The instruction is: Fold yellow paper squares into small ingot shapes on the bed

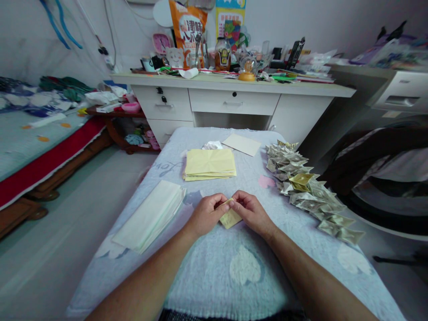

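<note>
Both hands meet over the middle of the cloth-covered table, pinching one small piece of folded yellow paper (230, 219). My left hand (207, 213) grips its left side with thumb and fingers closed. On the opposite side, my right hand (249, 210) pinches it the same way, thumbs nearly touching at the top. The fingers hide part of the folds. Just beyond the hands lies a stack of yellow paper sheets (210, 162). To the left rests a slanted stack of pale paper (152, 216). Rows of folded paper pieces (306, 189) stand at the right.
A flat cream sheet (242, 144) and a crumpled white tissue (212, 145) lie at the table's far end. Behind stands a white desk (234, 103) crowded with bottles and bags. A bed (40, 129) is at left, a washing machine (401, 96) at right.
</note>
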Motion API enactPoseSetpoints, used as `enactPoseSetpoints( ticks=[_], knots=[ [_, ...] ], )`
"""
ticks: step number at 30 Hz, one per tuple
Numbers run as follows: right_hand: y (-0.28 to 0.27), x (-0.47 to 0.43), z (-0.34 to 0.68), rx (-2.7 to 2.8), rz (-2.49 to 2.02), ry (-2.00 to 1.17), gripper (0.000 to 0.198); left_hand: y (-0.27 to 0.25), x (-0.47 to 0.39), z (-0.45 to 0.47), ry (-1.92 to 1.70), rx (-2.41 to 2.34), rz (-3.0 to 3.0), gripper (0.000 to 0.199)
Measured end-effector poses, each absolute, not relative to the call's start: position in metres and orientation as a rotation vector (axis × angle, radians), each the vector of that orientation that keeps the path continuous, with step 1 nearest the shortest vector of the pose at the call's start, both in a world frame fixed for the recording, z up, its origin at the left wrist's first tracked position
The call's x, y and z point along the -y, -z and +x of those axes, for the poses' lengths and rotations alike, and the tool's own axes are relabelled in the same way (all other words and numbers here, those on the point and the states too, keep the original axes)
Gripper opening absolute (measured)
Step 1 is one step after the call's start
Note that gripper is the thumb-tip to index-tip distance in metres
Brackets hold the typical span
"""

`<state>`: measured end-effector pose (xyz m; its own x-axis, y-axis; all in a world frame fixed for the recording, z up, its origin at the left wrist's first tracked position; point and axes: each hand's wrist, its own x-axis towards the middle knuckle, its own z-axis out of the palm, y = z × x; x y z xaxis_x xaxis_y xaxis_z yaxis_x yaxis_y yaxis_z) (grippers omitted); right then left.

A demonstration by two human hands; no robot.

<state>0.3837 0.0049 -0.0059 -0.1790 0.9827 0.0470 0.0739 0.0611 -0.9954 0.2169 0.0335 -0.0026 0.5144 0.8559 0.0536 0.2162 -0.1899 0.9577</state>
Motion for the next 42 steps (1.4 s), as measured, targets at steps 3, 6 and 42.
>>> enactPoseSetpoints(
  ticks=[3, 6, 42],
  knots=[
    [0.006, -0.004, 0.385, 1.445, -1.131, -1.269, 0.035, 0.003, -0.033, 0.217, -0.725, -0.915, 1.702, 0.028],
    [0.005, -0.004, 0.387, 1.46, -1.144, -1.27, 0.036, 0.002, -0.033, 0.217, -0.709, -0.925, 1.72, 0.029],
    [0.004, -0.012, 0.403, 1.768, -1.221, -0.628, 0.018, 0.004, -0.042, 0.208, -0.913, -0.876, 1.481, 0.015]
  ],
)
